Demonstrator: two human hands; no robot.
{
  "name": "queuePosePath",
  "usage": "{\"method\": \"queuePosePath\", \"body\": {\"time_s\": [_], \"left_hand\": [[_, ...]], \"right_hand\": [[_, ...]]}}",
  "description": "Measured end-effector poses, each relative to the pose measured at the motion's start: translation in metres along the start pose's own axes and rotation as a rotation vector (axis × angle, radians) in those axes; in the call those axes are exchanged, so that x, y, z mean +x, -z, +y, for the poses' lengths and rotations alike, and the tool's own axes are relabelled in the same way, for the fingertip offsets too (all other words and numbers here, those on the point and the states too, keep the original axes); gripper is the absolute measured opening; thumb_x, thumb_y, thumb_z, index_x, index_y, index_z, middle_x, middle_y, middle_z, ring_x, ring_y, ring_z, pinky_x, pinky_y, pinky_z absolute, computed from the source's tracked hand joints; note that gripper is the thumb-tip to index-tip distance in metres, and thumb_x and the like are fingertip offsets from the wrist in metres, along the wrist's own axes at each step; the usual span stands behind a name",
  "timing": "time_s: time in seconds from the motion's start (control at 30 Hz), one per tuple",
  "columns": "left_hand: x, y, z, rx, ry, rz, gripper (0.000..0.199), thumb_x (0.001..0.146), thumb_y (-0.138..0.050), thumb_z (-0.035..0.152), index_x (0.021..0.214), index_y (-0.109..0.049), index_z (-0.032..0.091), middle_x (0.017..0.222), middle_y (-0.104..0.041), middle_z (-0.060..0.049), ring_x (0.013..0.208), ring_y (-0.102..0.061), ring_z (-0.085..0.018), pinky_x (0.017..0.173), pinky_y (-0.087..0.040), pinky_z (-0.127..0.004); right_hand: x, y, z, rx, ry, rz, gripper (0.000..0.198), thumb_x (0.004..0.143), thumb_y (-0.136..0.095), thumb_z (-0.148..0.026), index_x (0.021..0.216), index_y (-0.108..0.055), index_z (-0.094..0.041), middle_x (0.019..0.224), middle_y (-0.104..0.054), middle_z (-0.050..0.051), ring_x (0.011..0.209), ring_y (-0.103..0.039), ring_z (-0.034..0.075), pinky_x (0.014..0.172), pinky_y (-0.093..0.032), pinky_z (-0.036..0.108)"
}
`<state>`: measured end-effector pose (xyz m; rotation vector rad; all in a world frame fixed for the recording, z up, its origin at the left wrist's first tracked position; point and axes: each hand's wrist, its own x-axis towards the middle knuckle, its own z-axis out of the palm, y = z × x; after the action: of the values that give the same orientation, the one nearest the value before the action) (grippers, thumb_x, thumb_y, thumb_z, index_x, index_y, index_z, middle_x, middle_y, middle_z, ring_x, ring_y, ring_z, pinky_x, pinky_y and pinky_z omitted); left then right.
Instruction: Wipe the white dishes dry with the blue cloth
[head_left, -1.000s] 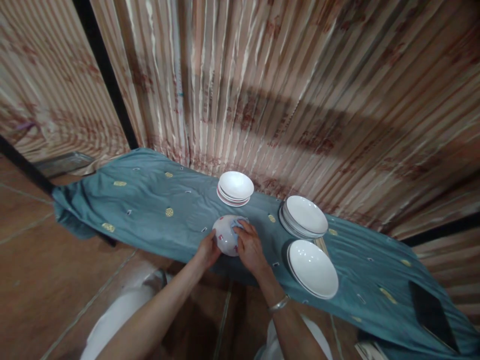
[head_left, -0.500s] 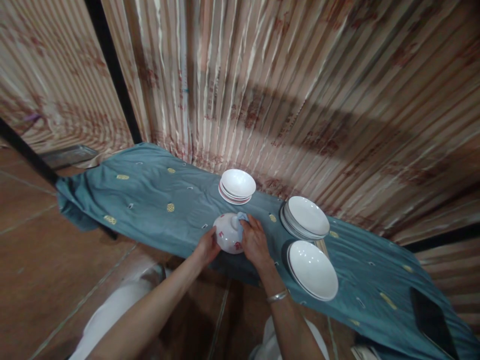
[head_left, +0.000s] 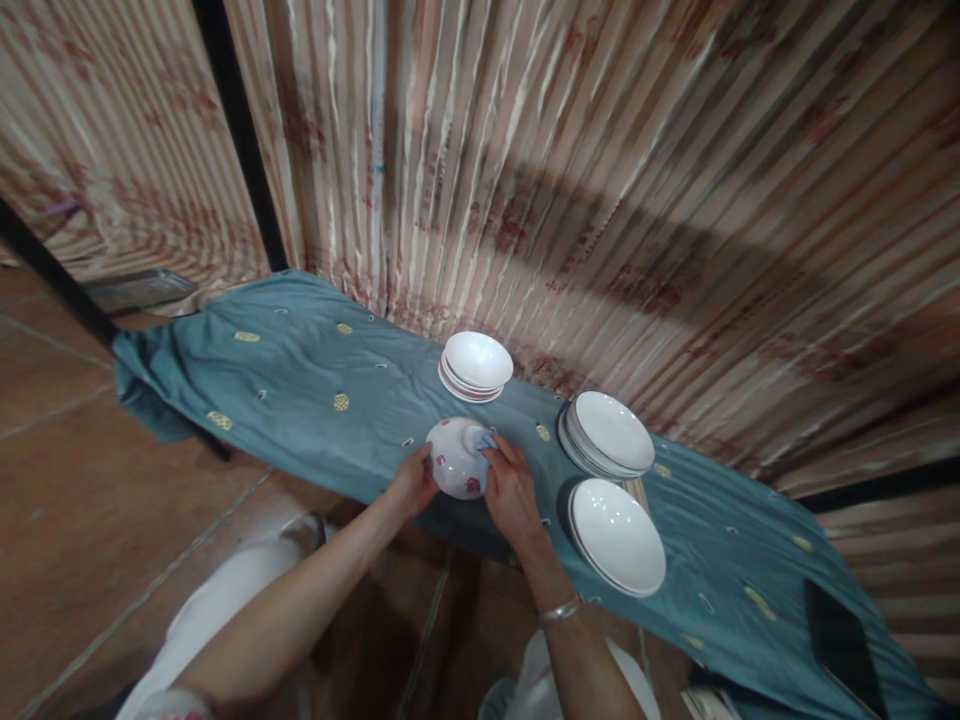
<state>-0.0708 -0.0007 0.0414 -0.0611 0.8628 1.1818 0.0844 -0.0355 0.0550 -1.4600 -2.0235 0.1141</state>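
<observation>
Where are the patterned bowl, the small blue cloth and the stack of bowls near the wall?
patterned bowl point(head_left: 454, 462): head view, on its white outer side between the hands.
small blue cloth point(head_left: 486, 440): head view, on the fold at the right hand's fingertips.
stack of bowls point(head_left: 476, 359): head view, inside the top bowl.

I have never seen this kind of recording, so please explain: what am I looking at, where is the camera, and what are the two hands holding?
The camera sits on a person's head and looks forward and down, so both arms enter from below. There is no machine. The left hand steadies a white bowl with red marks, turned bottom up. The right hand presses a small blue cloth against it. All this happens over a teal cloth covering a low surface. On it rest a stack of small bowls, a stack of plates, nearer plates and a dark flat object. Behind is a striped wall.
</observation>
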Motion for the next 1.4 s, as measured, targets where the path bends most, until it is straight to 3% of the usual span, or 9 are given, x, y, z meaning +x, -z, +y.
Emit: {"method": "queuePosePath", "body": {"time_s": [0.33,0.83,1.0,1.4], "left_hand": [[-0.002,-0.001,-0.001,0.014,-0.012,0.001,0.039,0.092,-0.039,0.015,0.125,-0.056,0.005,0.090,-0.074,-0.014,0.082,-0.071,-0.022,0.080,-0.057,-0.034],[0.003,0.000,-0.003,-0.032,-0.017,-0.011,0.041,0.091,-0.040,0.013,0.128,-0.055,0.006,0.094,-0.074,-0.014,0.085,-0.071,-0.022,0.082,-0.057,-0.034],[0.001,0.001,-0.002,-0.012,-0.026,-0.026,0.040,0.092,-0.040,0.013,0.128,-0.054,0.005,0.094,-0.074,-0.014,0.082,-0.071,-0.021,0.078,-0.058,-0.033],[-0.006,-0.003,0.001,0.038,0.011,-0.006,0.037,0.094,-0.038,0.016,0.124,-0.056,0.006,0.085,-0.074,-0.011,0.076,-0.071,-0.020,0.075,-0.059,-0.033]], "right_hand": [[0.007,-0.009,-0.001,0.129,0.043,-0.026,0.045,0.083,-0.038,-0.008,0.115,-0.067,-0.019,0.137,-0.053,0.009,0.129,-0.046,0.022,0.113,-0.035,0.044],[0.025,-0.013,-0.001,-0.039,-0.083,-0.116,0.046,0.085,-0.039,-0.007,0.124,-0.063,-0.012,0.141,-0.046,0.015,0.129,-0.044,0.027,0.112,-0.034,0.042],[0.024,-0.006,0.000,-0.086,-0.099,-0.090,0.048,0.085,-0.041,-0.005,0.125,-0.062,-0.018,0.138,-0.052,0.012,0.126,-0.048,0.026,0.110,-0.037,0.041],[-0.004,-0.002,0.006,-0.082,-0.028,0.014,0.042,0.087,-0.037,-0.007,0.118,-0.064,-0.015,0.130,-0.059,0.013,0.122,-0.054,0.022,0.104,-0.045,0.038]]}}
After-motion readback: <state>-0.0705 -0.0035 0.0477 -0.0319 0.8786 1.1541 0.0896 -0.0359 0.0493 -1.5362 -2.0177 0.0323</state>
